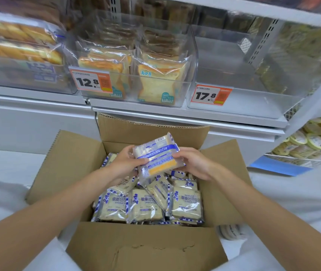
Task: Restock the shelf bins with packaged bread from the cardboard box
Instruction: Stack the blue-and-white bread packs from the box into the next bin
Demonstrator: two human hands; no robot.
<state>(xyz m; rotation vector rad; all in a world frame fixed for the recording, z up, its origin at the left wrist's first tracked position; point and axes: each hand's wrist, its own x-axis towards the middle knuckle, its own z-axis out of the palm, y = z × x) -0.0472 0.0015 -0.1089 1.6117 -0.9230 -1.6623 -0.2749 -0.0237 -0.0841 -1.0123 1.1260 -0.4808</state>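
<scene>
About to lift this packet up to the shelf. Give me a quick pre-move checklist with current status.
1. Grip on the bread packet: left hand and right hand both hold it: ok.
2. Lifted free of the cardboard box: held above the packets left inside: ok.
3. Room in the clear bin: nothing visible in it: ok.
4. Product matches the bin's 17.8 tag: small print unreadable: cannot tell.
5. Neighbouring 12.8 bin as a target: already holds toast packs: not ok.
</scene>
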